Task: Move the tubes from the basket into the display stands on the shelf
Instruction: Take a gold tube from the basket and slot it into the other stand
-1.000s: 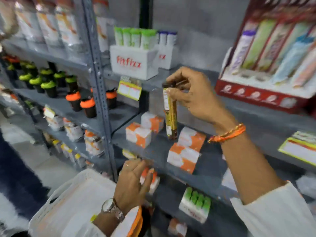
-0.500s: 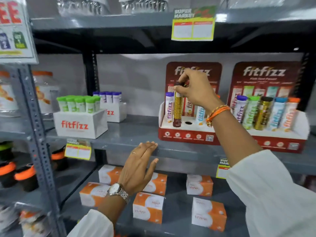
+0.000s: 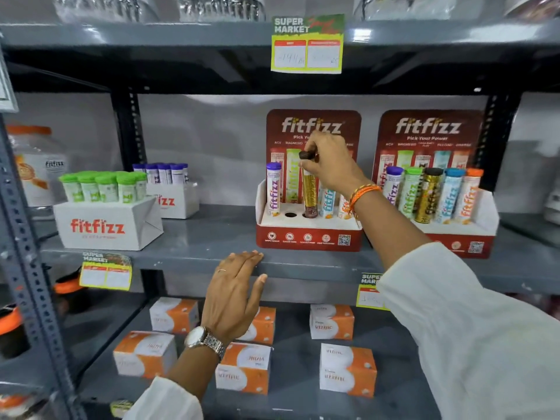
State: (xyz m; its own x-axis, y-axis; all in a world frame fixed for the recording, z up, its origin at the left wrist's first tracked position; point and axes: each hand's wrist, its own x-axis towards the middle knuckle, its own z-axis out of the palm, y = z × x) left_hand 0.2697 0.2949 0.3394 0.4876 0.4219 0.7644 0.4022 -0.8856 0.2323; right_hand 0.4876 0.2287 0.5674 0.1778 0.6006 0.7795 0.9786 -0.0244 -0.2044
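Note:
My right hand [image 3: 328, 163] pinches the dark cap of a gold tube [image 3: 309, 192], which stands upright with its foot in the middle hole of the left red display stand [image 3: 307, 237]. That stand also holds a purple-capped tube [image 3: 273, 189] at its left, a blue-lettered tube [image 3: 328, 203] right of the gold one, and an empty hole [image 3: 290, 214] between purple and gold. The right display stand [image 3: 472, 234] carries several tubes in a full row. My left hand [image 3: 235, 294] rests open, fingertips on the shelf's front edge [image 3: 181, 262]. The basket is out of view.
White boxes with green-capped tubes [image 3: 106, 221] and purple-capped tubes [image 3: 172, 192] stand at the shelf's left. Orange-and-white cartons [image 3: 244, 368] lie on the shelf below. Price tags [image 3: 307, 45] hang from shelf edges. A grey upright [image 3: 27, 253] runs down the left.
My view rose from the basket to the shelf. My right hand carried the gold tube up to the left stand and lowered it into the middle hole. My left hand moved to the shelf edge.

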